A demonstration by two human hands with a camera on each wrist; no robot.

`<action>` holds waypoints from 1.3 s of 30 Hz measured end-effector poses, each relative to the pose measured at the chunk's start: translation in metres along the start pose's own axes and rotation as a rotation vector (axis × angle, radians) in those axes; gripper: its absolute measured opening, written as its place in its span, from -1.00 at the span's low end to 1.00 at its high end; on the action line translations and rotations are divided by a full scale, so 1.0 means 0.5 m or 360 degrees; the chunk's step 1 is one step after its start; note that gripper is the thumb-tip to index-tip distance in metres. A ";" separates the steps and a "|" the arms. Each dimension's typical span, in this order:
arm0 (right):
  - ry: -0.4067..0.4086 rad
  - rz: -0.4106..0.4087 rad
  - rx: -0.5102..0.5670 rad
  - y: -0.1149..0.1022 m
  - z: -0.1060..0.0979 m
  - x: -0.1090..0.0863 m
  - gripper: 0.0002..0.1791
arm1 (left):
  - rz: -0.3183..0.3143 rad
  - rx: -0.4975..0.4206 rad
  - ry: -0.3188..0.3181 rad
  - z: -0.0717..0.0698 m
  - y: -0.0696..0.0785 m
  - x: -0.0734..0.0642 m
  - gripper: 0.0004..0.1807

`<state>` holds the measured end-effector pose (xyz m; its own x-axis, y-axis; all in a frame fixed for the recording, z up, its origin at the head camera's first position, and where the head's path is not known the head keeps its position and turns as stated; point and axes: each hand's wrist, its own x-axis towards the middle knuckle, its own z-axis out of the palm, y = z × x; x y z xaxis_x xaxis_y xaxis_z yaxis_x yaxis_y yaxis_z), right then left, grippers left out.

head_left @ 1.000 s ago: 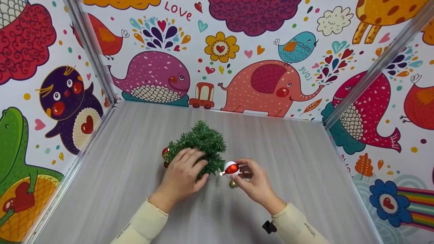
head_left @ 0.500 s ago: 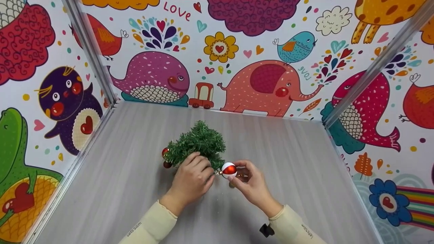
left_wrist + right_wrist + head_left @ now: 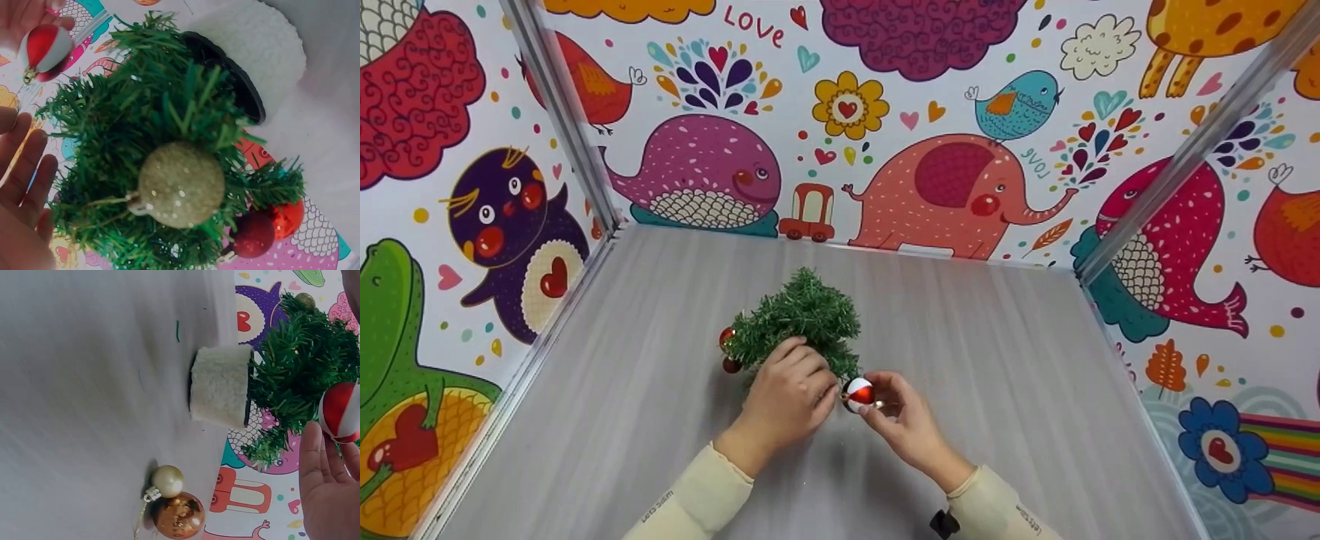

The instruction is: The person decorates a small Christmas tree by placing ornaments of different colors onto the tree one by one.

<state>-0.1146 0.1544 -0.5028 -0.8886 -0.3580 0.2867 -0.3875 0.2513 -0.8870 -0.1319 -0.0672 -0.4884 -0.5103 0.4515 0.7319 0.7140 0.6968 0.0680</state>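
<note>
A small artificial Christmas tree (image 3: 810,307) stands mid-table, its white fuzzy pot (image 3: 222,385) seen in the right wrist view. My right hand (image 3: 911,424) holds a red-and-white bauble (image 3: 860,393) between thumb and fingers, just right of the lower branches. My left hand (image 3: 791,390) is at the front of the tree; its fingers (image 3: 34,169) look relaxed beside the green branches in the left wrist view. A gold glitter bauble (image 3: 181,184) hangs on the tree, and a dark red bauble (image 3: 253,233) and a shiny red bauble (image 3: 288,219) hang on one side.
A pale gold bauble (image 3: 167,481) and a copper bauble (image 3: 180,516) lie together on the grey table (image 3: 660,420). Printed cartoon panels (image 3: 945,195) wall the table on the back and both sides.
My left hand has moved right along the tree toward the bauble. My right hand has shifted slightly down and left, and the red-and-white bauble has turned in its fingers.
</note>
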 end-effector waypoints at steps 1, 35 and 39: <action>-0.0009 -0.0003 -0.0002 0.001 0.002 0.000 -0.59 | -0.0018 -0.0010 -0.0012 0.000 0.001 0.000 -0.93; 0.0336 -0.0577 -0.0384 0.060 0.025 0.051 -0.73 | -0.0099 0.0023 0.0003 0.016 0.005 0.003 -0.90; 0.0351 -0.0541 -0.0474 0.063 0.014 0.058 -0.75 | -0.0100 0.0065 0.0022 0.018 0.003 0.004 -0.91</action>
<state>-0.1509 0.1458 -0.5251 -0.7184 -0.2733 0.6397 -0.6885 0.4107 -0.5977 -0.1363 -0.0604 -0.4929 -0.5464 0.3985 0.7366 0.6605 0.7458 0.0865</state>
